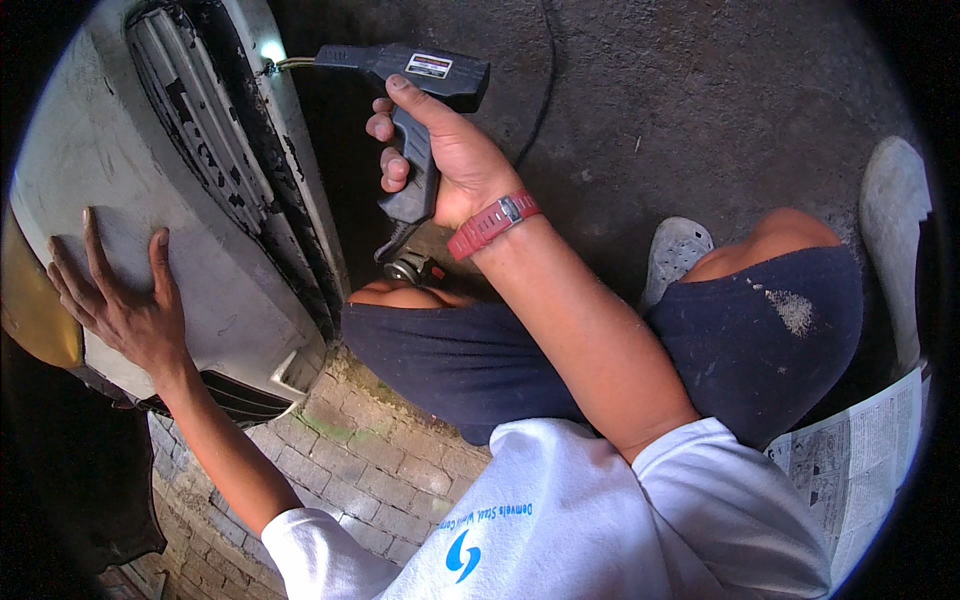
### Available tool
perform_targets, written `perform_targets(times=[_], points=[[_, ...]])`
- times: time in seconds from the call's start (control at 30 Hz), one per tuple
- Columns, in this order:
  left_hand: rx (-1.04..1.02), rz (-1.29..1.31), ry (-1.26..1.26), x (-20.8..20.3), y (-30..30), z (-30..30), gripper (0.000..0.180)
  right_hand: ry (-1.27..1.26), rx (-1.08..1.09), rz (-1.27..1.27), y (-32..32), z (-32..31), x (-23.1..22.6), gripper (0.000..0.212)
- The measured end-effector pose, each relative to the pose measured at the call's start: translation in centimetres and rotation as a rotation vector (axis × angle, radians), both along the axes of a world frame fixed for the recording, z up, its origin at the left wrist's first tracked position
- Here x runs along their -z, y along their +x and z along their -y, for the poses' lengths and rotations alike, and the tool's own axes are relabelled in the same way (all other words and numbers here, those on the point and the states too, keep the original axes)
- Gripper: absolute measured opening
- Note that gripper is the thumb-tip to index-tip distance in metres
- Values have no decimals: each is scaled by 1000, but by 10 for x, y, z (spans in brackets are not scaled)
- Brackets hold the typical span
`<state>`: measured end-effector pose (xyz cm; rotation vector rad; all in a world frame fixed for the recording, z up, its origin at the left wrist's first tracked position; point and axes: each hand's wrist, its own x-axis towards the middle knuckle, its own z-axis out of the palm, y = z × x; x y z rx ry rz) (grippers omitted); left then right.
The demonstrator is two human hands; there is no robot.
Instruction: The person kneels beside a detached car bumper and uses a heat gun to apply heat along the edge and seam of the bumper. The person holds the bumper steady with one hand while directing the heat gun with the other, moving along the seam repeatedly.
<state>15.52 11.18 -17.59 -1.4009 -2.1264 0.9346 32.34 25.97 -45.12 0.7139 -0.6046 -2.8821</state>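
Observation:
My right hand [430, 150] is wrapped round the grip of a black pistol-shaped hot stapler [430, 75]. Two thin brass prongs reach from its nose to the edge of a pale grey car bumper [235, 290], where a bright white light shines. Whether the prongs press into the plastic is too small to tell. On the bumper's smooth face my left hand [125, 290] lies flat with its fingers spread. Dark, scuffed slots and flaking paint run along the bumper's upper part, beside the stapler's tip.
A black cord [550, 90] runs over the dark concrete floor [700, 110]. Between my knees and the bumper lies a partly hidden metal and red tool [408, 270]. Grey paving bricks [350, 460] lie below, and newspaper [855, 460] spreads at the right. A yellow panel [35, 300] adjoins the bumper.

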Motion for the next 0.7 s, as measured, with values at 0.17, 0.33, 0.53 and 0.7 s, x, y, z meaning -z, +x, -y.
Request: perform_targets(times=[0.17, 0.33, 0.53, 0.7], points=[[1, -3, 0, 0, 0, 1, 83, -4, 0, -2, 0, 1, 1, 35], [5, -7, -1, 0, -1, 2, 83, -6, 5, -4, 0, 2, 1, 35], [-3, -3, 2, 0, -1, 2, 83, -3, -5, 3, -1, 2, 3, 35], [-11, 2, 15, 0, 0, 0, 82, 53, 11, 5, 0, 1, 0, 33]])
